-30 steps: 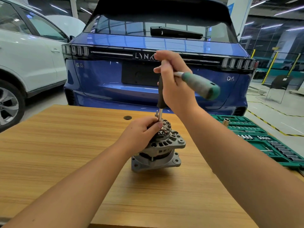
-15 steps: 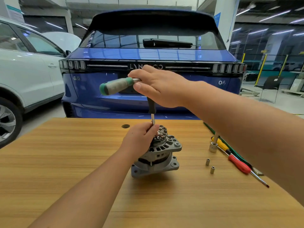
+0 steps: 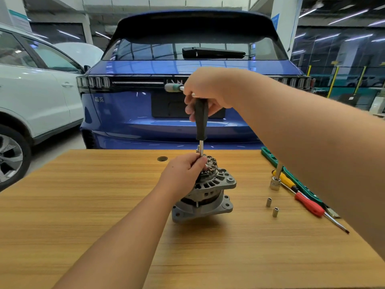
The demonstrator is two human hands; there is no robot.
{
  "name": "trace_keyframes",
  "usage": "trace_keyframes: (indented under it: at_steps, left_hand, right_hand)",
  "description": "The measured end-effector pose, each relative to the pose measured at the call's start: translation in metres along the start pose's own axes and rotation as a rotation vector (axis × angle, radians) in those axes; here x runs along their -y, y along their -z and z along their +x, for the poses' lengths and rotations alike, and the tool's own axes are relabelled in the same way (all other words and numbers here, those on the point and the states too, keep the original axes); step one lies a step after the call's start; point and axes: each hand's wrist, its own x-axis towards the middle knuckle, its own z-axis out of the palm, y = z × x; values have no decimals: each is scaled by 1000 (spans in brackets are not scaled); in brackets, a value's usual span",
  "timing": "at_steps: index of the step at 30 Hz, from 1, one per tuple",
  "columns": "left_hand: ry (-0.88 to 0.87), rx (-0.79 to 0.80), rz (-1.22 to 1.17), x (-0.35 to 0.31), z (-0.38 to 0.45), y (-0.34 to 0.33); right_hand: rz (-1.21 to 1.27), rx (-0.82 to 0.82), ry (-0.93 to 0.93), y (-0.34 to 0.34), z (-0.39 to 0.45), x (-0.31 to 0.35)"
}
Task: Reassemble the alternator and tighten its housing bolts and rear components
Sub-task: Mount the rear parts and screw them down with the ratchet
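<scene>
A grey alternator (image 3: 210, 192) stands on the wooden table (image 3: 83, 205), rear end up. My left hand (image 3: 185, 172) pinches the lower metal shaft of a T-handle driver (image 3: 201, 119) where it meets the alternator's rear parts. My right hand (image 3: 206, 90) grips the driver's top, above the black vertical grip. The green-and-silver crossbar end (image 3: 174, 88) pokes out to the left of my fingers. The driver's tip is hidden behind my left fingers.
To the right lie a socket on an extension (image 3: 275, 182), two small sockets (image 3: 271, 206), a red-handled screwdriver (image 3: 310, 205), a yellow-handled tool (image 3: 286, 180) and a green tool case (image 3: 270, 157). A blue car (image 3: 166, 113) is behind the table, a white car (image 3: 31, 97) at the left.
My right hand has turned the T-handle: the green crossbar swung from the right to the left and now points mostly away. My left hand stays on the shaft. The view has shifted.
</scene>
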Motion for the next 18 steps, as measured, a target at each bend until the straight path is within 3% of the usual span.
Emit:
trace_keyframes:
  at_steps: [5,9,12,16,18]
  left_hand:
    - [10,3,-3,0,1,0]
    - [32,-16,-28,1,2,0]
    - [25,-23,-31,3,1,0]
    - [-4,-27,-20,3,1,-1]
    - [-5,-24,-17,3,1,-1]
  right_hand:
    - [873,25,-56,-12,-1,-31]
    - [1175,54,101,-30,-6,-48]
    - [1102,-34,356,-38,-10,-55]
    - [420,-487,720,-44,-8,-63]
    - [150,-569,817,-44,-9,-67]
